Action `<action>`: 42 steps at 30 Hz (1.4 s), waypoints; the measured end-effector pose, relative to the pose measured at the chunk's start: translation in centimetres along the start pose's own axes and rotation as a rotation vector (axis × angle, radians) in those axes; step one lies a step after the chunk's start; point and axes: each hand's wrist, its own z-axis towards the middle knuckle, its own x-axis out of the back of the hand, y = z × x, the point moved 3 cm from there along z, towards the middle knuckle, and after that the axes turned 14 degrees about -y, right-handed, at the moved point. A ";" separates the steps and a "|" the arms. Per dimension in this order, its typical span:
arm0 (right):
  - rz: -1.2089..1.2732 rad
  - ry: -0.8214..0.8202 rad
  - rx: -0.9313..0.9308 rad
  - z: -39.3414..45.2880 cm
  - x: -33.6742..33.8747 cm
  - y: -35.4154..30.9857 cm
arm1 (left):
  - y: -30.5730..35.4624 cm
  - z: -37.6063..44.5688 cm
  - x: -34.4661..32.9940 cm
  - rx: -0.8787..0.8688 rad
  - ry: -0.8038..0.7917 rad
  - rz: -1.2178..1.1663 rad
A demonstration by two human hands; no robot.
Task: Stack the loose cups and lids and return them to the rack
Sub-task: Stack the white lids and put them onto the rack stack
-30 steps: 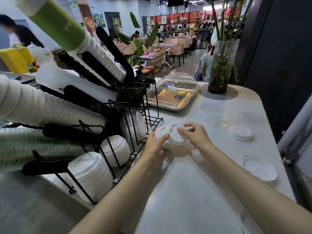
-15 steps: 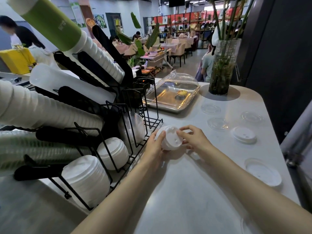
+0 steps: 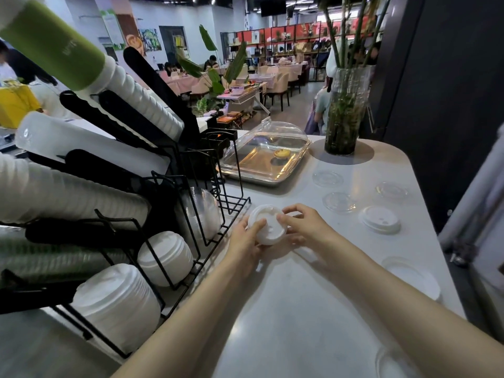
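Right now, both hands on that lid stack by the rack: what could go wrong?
1. The white lids are only pinched between left hand and right hand; misaligned ones could slip out.
2. The clear lids barely show against the counter and could get missed.

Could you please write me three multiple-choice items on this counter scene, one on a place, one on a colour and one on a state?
1. Where is the glass vase?
A. far right corner of the counter
B. inside the rack
C. on the tray

2. What colour is the lid stack being held?
A. black
B. white
C. green

3. How is that stack held?
A. left hand alone
B. lying untouched
C. between both hands, right hand included

Answers: 1 A, it stands beyond the tray; 2 B, plainly white; 3 C, fingers of both hands grip it.
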 end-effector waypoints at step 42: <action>0.037 -0.193 0.008 -1.5 -0.7 -1.3 | 0.4 -1.3 0.9 0.071 -0.108 -0.054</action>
